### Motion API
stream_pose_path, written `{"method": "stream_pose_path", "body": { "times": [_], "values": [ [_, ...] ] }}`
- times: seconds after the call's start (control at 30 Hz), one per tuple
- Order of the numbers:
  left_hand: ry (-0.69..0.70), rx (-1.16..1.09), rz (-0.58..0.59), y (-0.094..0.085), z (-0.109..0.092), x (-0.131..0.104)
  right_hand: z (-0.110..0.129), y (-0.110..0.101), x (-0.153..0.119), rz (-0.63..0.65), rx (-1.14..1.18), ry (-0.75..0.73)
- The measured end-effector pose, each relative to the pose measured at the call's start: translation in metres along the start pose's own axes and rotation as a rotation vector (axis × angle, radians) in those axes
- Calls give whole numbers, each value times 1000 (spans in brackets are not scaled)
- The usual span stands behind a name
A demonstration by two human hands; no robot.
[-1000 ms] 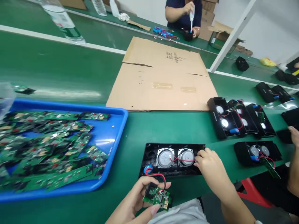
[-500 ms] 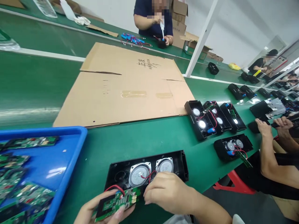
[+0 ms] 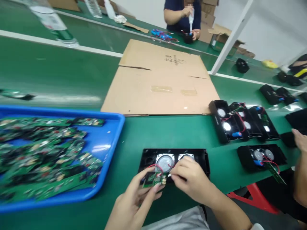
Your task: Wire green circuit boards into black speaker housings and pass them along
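Note:
A green circuit board (image 3: 153, 179) is held between the thumb and fingers of my left hand (image 3: 140, 195). My right hand (image 3: 188, 177) pinches a small white connector (image 3: 169, 175) at the board's right end. Behind both hands lies an open black speaker housing (image 3: 147, 156) with two round silver speakers, the larger speaker (image 3: 165, 162) on the left. The smaller speaker (image 3: 185, 156) is partly covered by my right hand. Red wires (image 3: 157, 166) run over the housing to the board.
A blue tray (image 3: 120, 134) of circuit boards sits at left. A cardboard sheet (image 3: 163, 102) lies beyond the housing. More housings (image 3: 218, 121) with speakers stand at right, near a co-worker's hand (image 3: 299, 140). Another person (image 3: 177, 19) works across the table.
The view has swung left, showing more of the tray and a bottle. My right hand, now with a white connector visible at its fingertips, is closer to the board's end.

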State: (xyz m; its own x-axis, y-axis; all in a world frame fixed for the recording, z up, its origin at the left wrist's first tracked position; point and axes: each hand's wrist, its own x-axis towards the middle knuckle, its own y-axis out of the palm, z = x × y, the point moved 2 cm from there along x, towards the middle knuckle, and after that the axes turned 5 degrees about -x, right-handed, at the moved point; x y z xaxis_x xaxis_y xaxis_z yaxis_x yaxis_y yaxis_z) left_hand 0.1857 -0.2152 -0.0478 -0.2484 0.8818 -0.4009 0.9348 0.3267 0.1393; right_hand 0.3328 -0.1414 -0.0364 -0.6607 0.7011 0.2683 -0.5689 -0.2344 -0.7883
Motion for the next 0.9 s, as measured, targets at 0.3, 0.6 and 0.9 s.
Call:
{"method": "stream_pose_path", "body": {
  "times": [0.3, 0.6, 0.9],
  "values": [
    [68, 85, 141, -6, 12, 8, -3, 1, -3, -18, 17, -47],
    [205, 154, 123, 0, 2, 8, -10, 0, -7, -176, -82, 35],
    [281, 253, 93, 1, -3, 7, -11, -4, -7, -30, 127, 164]
  ]
}}
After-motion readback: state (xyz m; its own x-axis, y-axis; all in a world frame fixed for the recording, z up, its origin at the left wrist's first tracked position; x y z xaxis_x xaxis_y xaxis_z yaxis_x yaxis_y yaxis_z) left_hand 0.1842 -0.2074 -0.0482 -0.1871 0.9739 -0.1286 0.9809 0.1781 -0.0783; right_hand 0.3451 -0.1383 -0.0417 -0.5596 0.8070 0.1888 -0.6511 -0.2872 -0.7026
